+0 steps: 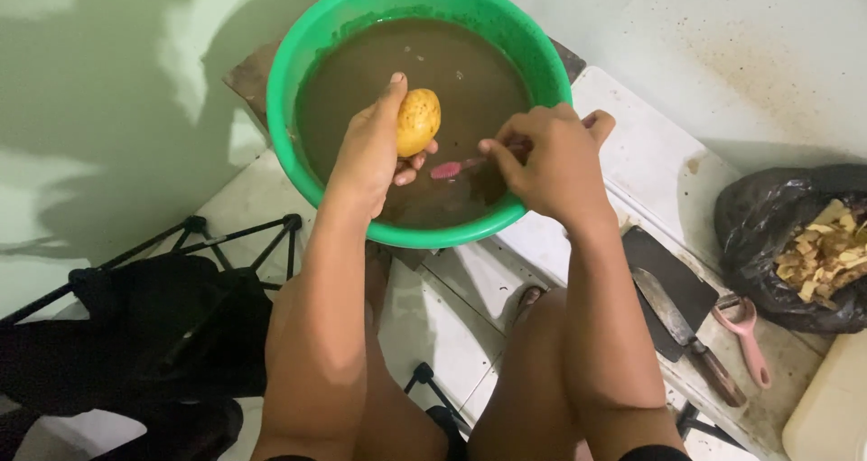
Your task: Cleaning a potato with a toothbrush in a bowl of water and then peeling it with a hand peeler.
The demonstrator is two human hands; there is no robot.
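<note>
My left hand grips a yellow potato with brown specks, held over a green basin of muddy brown water. My right hand holds a pink toothbrush by its handle, the brush head pointing left toward the potato, a little apart from it. Both hands hover above the water near the basin's front rim.
To the right lie a dark cutting board with a knife on it, a pink peeler, and a black bag holding potato peels. A black folding stand is at left. My knees are below the basin.
</note>
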